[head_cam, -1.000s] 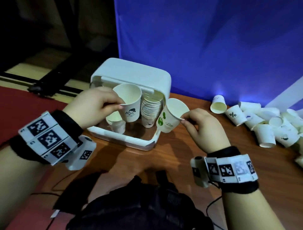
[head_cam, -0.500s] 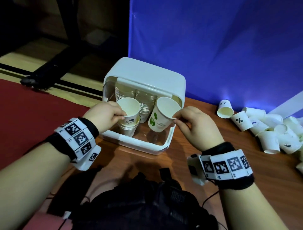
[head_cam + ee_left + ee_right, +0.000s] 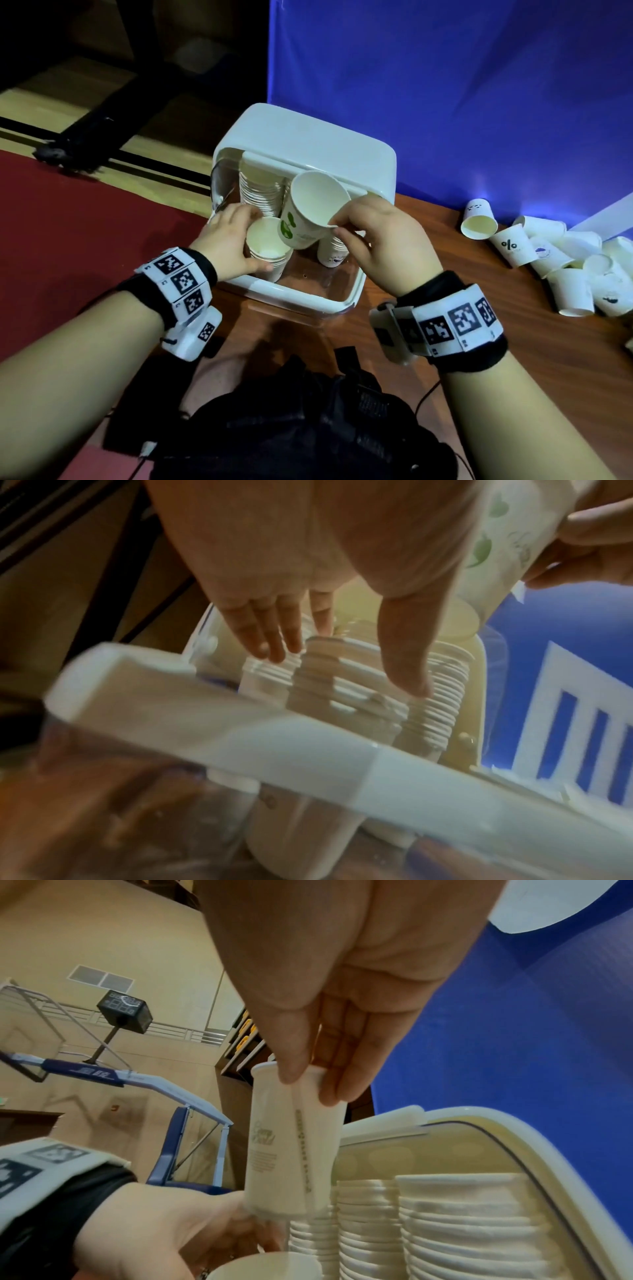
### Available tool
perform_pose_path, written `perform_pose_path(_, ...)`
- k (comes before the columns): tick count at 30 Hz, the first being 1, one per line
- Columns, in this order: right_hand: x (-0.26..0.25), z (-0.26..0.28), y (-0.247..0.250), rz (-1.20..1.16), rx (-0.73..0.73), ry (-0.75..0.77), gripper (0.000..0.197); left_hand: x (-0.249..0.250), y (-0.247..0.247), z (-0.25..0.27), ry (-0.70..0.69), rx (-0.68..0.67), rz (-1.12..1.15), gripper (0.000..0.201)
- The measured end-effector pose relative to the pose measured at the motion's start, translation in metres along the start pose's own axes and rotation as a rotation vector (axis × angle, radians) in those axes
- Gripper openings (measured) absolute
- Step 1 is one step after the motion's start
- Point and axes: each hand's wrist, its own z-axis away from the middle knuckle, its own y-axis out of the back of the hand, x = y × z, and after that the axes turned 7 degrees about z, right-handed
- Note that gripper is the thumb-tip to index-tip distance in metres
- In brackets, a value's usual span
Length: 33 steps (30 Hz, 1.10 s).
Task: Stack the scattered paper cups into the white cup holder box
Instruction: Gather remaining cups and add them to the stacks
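Note:
The white cup holder box [image 3: 301, 303] stands open on the table with rows of stacked cups [image 3: 260, 192] inside. My left hand [image 3: 229, 236] wraps round the top cup of a short stack [image 3: 269, 251] at the box's front left; fingers and thumb [image 3: 404, 669] straddle it. My right hand [image 3: 387, 240] pinches the rim of a green-printed paper cup [image 3: 301, 219], tilted over the box, its base just above that short stack. In the right wrist view the thumb and fingers [image 3: 291, 1069] pinch the cup [image 3: 291, 1150] beside the full stacks [image 3: 462, 1218].
Several loose paper cups [image 3: 565, 267] lie scattered on the wooden table [image 3: 445, 315] at the right. A black bag [image 3: 308, 428] sits at the near edge. A blue backdrop [image 3: 445, 85] rises behind the box, and a red mat [image 3: 68, 222] lies to the left.
My left hand has lowered its cup onto the short front-left stack. My right hand has carried the green-printed cup leftward, over the box and close to that stack.

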Motion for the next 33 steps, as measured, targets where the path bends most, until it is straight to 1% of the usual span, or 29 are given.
perform_pose_path(3, -0.004, -0.011, -0.011, 0.003, -0.023, 0.056, 0.02, -0.003, -0.008, -0.008, 0.065, -0.059, 0.213, 0.094)
perform_pose_path(5, -0.007, -0.016, -0.02, 0.015, -0.082, 0.11, 0.03, -0.005, -0.012, -0.01, 0.101, -0.048, 0.296, 0.096)
perform_pose_path(7, -0.008, -0.02, -0.03, 0.01, -0.142, 0.142, 0.035, -0.01, -0.017, -0.014, 0.103, -0.038, 0.36, 0.103)
perform_pose_path(9, -0.008, -0.024, -0.035, -0.007, -0.153, 0.146, 0.037, -0.015, -0.022, -0.016, 0.091, -0.037, 0.394, 0.105)
perform_pose_path(11, -0.007, -0.027, -0.037, 0.003, -0.119, 0.154, 0.035, -0.013, -0.02, -0.013, 0.081, -0.039, 0.387, 0.103)
perform_pose_path(14, -0.005, -0.03, -0.042, 0.044, -0.092, 0.186, 0.021, -0.008, -0.018, -0.01, 0.079, -0.045, 0.384, 0.099)
perform_pose_path(16, -0.004, -0.032, -0.045, 0.047, -0.188, 0.185, 0.019, -0.007, -0.018, -0.01, 0.075, -0.042, 0.384, 0.1)
perform_pose_path(19, 0.0, -0.034, -0.056, 0.122, -0.47, 0.139, 0.026, -0.008, -0.019, -0.01, 0.107, -0.04, 0.338, 0.094)
perform_pose_path(20, 0.0, -0.035, -0.06, 0.151, -0.539, 0.123, 0.029, -0.008, -0.019, -0.01, 0.112, -0.047, 0.336, 0.094)
perform_pose_path(22, -0.002, -0.036, -0.07, 0.178, -0.616, 0.111, 0.029, -0.008, -0.019, -0.008, 0.111, -0.061, 0.339, 0.092)
perform_pose_path(25, -0.004, -0.037, -0.08, 0.187, -0.676, 0.092, 0.031, -0.007, -0.016, -0.006, 0.122, -0.085, 0.289, 0.09)
perform_pose_path(27, -0.004, -0.036, -0.081, 0.19, -0.657, 0.095, 0.032, -0.006, -0.011, -0.002, 0.13, -0.097, 0.215, 0.093)
perform_pose_path(29, -0.002, -0.032, -0.08, 0.157, -0.587, 0.105, 0.03, -0.002, -0.002, 0.005, 0.119, -0.063, 0.151, 0.092)
perform_pose_path(31, 0.001, -0.025, -0.073, 0.098, -0.526, 0.079, 0.03, 0.01, 0.008, 0.017, 0.066, -0.018, 0.099, 0.08)
perform_pose_path(33, 0.008, -0.012, -0.06, 0.045, -0.499, 0.05, 0.032, 0.03, 0.016, 0.03, -0.023, -0.01, 0.06, 0.063)
